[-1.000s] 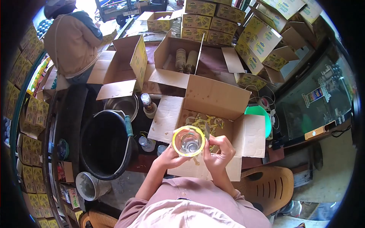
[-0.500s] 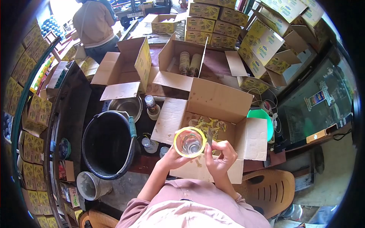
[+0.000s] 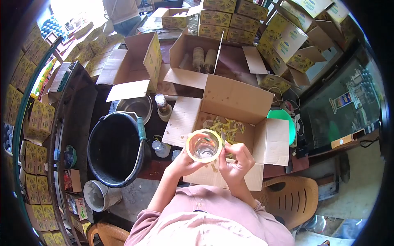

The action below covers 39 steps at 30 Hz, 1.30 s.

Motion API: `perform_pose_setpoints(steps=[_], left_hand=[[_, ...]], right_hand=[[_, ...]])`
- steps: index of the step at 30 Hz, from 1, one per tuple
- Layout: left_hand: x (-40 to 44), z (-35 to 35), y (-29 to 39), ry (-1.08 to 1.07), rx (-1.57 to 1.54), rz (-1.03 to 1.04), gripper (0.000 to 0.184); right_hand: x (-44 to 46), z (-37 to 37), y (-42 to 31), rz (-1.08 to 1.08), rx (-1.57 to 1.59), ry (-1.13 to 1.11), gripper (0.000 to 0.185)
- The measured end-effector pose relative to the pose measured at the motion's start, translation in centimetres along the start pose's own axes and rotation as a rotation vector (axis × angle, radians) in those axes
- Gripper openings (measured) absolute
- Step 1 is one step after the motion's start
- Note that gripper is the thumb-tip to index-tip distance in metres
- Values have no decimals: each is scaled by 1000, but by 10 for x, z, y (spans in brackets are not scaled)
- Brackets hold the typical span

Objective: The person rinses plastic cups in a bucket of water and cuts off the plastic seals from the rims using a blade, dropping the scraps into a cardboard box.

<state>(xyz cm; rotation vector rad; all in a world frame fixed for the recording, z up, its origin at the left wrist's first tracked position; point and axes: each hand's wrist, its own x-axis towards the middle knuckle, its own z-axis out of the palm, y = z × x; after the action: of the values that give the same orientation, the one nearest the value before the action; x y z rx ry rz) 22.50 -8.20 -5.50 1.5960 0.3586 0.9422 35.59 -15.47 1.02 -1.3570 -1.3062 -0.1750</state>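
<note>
My left hand (image 3: 188, 161) is wrapped round a clear cup with a yellow rim (image 3: 204, 146), its mouth tilted up toward me. Pinched in my right hand (image 3: 237, 161) is a thin grey knife blade (image 3: 223, 137), which stands against the right side of the rim; its handle is hidden by my fingers. Below both hands lies an open cardboard box (image 3: 238, 95) with yellow strips and scraps (image 3: 232, 128) on its floor.
Left of the box stand a black bucket (image 3: 92, 149), a metal basin (image 3: 148, 107) and several clear cups or jars, including one dark-filled jar (image 3: 163, 107). Behind are more open boxes (image 3: 135, 53). A green bowl (image 3: 290, 125) sits right. Another person (image 3: 123, 16) stands far off.
The knife blade sits lower and closer along the cup's rim, and both hands have shifted slightly. The person in the background has moved to the right. My view has tilted a little.
</note>
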Motion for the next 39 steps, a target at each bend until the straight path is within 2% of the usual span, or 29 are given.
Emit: perform_pose_setpoints(steps=[2,5,12,20,26,30,35,39], left_hand=[[-1,1,2,-10,1,36,66],[0,11,6,71,-180,86,69],[3,15,6,87,-180,93,71],[5,14,4,64,-154,84,72],[1,10,4,14,-89,6,73],[1,7,2,15,-128,3,73],[2,6,4,-1,-169,-77,71],[-1,12,-8,12,-455,-127,66]], right_hand=[[0,0,-2,-9,1,11,19],[0,-1,-6,51,79,6,16],[-3,-6,-9,111,86,2,14],[-4,-4,-6,60,66,-3,15],[-1,0,1,9,53,19,15],[1,-4,3,55,75,-55,16],[4,-2,3,-16,29,-45,15],[10,-3,-5,81,57,-74,13]])
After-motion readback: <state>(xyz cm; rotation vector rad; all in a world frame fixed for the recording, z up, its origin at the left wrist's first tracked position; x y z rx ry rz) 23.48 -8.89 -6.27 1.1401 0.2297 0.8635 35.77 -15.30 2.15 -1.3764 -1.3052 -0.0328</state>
